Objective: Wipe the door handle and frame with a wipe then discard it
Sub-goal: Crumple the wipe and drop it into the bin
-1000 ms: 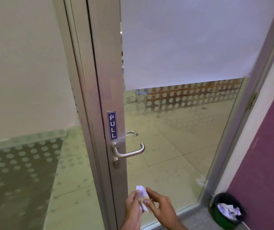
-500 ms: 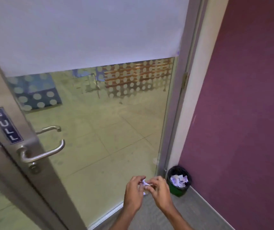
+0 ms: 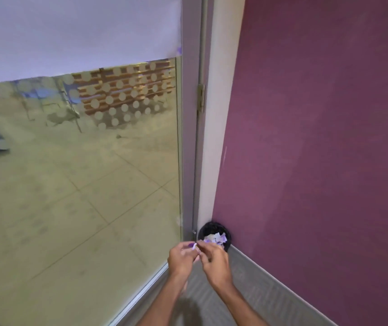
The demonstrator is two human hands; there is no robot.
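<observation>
A small crumpled white wipe [image 3: 194, 246] is pinched between my left hand [image 3: 180, 258] and my right hand [image 3: 214, 262], which meet low in the view just in front of a small black bin [image 3: 214, 234]. The bin stands on the floor in the corner and holds several crumpled wipes. The grey metal door frame [image 3: 190, 128] runs upright beside the glass pane [image 3: 77, 172]. The door handle is out of view.
A purple wall [image 3: 317, 149] fills the right side, with a cream strip [image 3: 214, 137] and a hinge [image 3: 200, 97] next to the frame. Grey carpet [image 3: 247, 297] lies under my arms. A white sheet [image 3: 77, 31] covers the upper glass.
The view has swung right, from the handle and PULL sign to the hinge side and corner. My hands, still holding the wipe, have come close to the bin.
</observation>
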